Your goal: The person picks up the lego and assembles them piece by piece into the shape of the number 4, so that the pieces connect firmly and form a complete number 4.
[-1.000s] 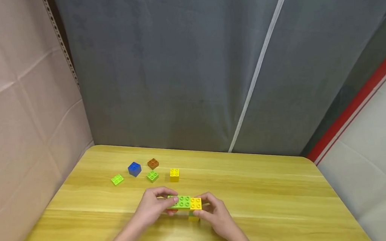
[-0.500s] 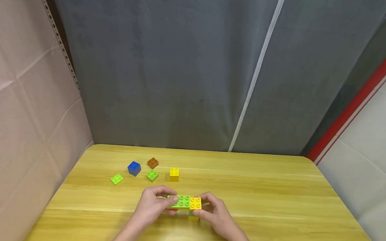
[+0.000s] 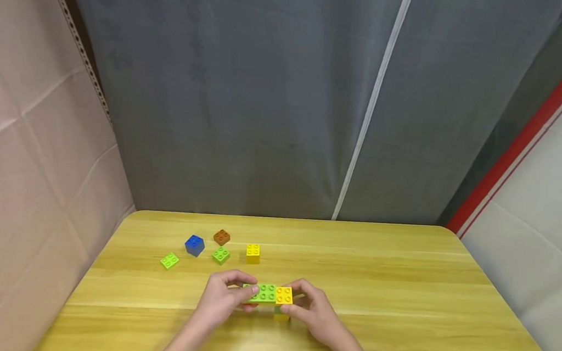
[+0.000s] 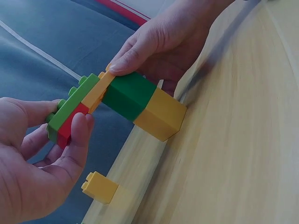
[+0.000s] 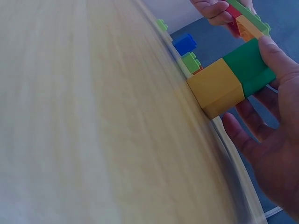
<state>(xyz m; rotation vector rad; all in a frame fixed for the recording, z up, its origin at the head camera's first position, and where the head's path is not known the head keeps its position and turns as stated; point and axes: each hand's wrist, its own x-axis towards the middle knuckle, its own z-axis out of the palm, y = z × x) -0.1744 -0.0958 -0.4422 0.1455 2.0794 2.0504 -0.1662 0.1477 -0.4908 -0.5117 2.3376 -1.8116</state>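
While the left hand (image 3: 224, 301) pinches a long green block (image 3: 266, 292) and the red block (image 4: 73, 126) under it, the right hand (image 3: 316, 310) grips the other end of the joined structure (image 4: 117, 96), thumb at the seam between an orange block (image 4: 96, 95) and a dark green block (image 4: 131, 94), the latter atop a yellow block (image 4: 161, 115). Structure is at the near part of the wooden table (image 3: 393, 277), contact unclear; farther off lie a yellow cube (image 3: 253, 254), light green block (image 3: 220, 255) and lime block (image 3: 170, 261), then a blue cube (image 3: 194, 246) and brown block (image 3: 221, 237), before a gray curtain (image 3: 256, 117).

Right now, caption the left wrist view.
Left hand and right hand hold a multicolored toy brick assembly; a yellow brick stands apart.
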